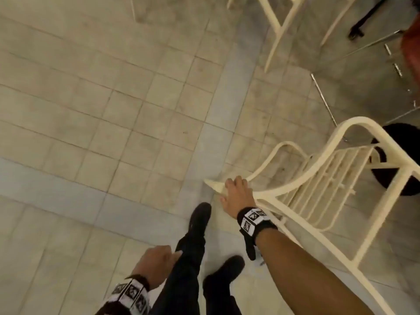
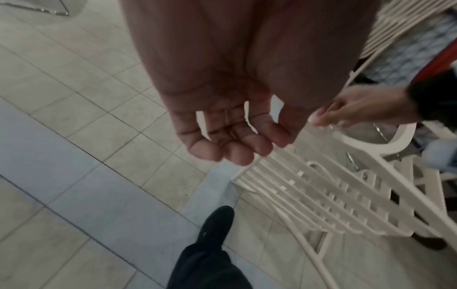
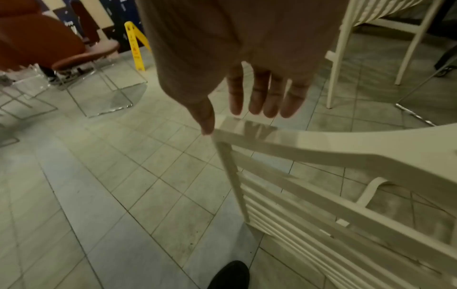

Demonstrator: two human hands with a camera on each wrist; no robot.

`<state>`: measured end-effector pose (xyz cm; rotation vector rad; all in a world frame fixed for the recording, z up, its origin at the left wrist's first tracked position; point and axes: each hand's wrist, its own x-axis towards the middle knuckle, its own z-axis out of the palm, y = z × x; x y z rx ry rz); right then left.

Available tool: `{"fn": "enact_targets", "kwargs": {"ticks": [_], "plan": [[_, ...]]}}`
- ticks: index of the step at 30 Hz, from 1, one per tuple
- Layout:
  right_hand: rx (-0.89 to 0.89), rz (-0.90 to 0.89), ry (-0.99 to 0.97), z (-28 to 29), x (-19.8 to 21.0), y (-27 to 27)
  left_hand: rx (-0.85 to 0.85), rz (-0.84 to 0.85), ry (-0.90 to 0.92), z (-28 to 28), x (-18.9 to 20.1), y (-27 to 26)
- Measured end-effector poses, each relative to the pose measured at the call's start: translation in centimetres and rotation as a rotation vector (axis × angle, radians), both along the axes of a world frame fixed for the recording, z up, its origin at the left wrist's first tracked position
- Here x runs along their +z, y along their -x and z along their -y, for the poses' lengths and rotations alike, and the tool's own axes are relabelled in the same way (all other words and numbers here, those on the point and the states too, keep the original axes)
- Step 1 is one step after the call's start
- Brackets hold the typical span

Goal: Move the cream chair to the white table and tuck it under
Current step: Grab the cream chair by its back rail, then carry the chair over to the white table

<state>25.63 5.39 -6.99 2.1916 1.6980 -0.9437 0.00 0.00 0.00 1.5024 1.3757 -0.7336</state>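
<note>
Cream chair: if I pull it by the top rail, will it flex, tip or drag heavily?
The cream chair looks like rigid slatted moulding, so probably stiff and fairly light. It already leans, so it may tip sideways. Right hand lies open at the rail corner; grip firmly first.

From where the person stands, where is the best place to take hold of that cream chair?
The top rail of the cream chair backrest, from above and behind. It is a flat bar leaning toward the person, and the right hand is already at its near corner, fingers straight. The left hand hangs free.

Two cream chairs (image 1: 329, 178) (image 1: 281, 26); one yellow floor sign (image 3: 135, 45).
</note>
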Motion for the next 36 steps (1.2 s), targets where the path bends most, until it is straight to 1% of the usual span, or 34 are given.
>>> {"fn": "enact_targets", "kwargs": {"ticks": [2, 4, 7, 8, 10, 12, 14, 16, 18, 22, 24, 26, 27, 29, 30, 32, 34, 36], "plan": [[0.040, 0.045, 0.130, -0.6, -1.7, 0.7, 0.111, 0.049, 0.027, 0.6, -0.7, -0.3], [0.027, 0.041, 0.235, -1.3, -3.0, 0.7, 0.144, 0.043, 0.075, 1.6, -0.4, -0.7], [-0.047, -0.025, 0.331, -2.3, -4.3, 0.5, 0.102, 0.019, 0.158, 2.6, -0.8, 0.1], [-0.073, -0.041, 0.341, -2.4, -4.0, 0.4, 0.072, 0.001, 0.174, 2.9, -0.8, 0.6], [-0.118, -0.023, 0.268, -2.2, -3.2, -0.1, 0.047, -0.032, 0.203, 2.7, -0.8, 1.0], [-0.113, 0.016, 0.155, -1.9, -1.3, -0.9, 0.058, -0.043, 0.175, 2.1, -1.1, 1.7], [-0.108, 0.029, 0.055, -1.4, 2.0, -2.8, -0.014, -0.041, 0.146, 1.0, -1.2, 1.6], [-0.122, 0.027, -0.041, -0.6, 6.2, -5.6, -0.085, -0.016, 0.131, -0.4, -1.2, 0.5], [-0.171, 0.000, -0.130, 1.0, 11.1, -8.8, -0.130, 0.039, 0.085, -2.1, -0.7, -1.8], [-0.296, -0.060, -0.296, 7.2, 22.1, -15.2, -0.089, 0.193, -0.084, -6.3, 1.4, -9.5], [-0.362, -0.091, -0.353, 11.5, 26.9, -17.8, -0.123, 0.317, -0.230, -8.1, 2.8, -14.0], [-0.431, -0.116, -0.392, 16.1, 30.6, -20.0, -0.236, 0.408, -0.438, -8.9, 4.0, -18.4], [-0.470, -0.121, -0.398, 18.4, 32.0, -20.8, -0.344, 0.435, -0.533, -8.9, 4.7, -20.6], [-0.513, -0.102, -0.379, 22.9, 33.8, -22.0, -0.575, 0.447, -0.635, -8.1, 6.0, -24.7], [-0.536, -0.083, -0.373, 25.3, 34.2, -22.6, -0.680, 0.446, -0.652, -7.4, 6.6, -26.6], [-0.595, -0.072, -0.367, 30.3, 34.5, -23.5, -0.844, 0.423, -0.611, -5.3, 7.4, -29.8], [-0.624, -0.040, -0.369, 35.7, 34.6, -23.7, -0.937, 0.385, -0.517, -2.7, 8.0, -31.9], [-0.611, -0.009, -0.355, 41.1, 34.2, -23.5, -1.000, 0.382, -0.475, 0.2, 8.5, -33.2]]}}
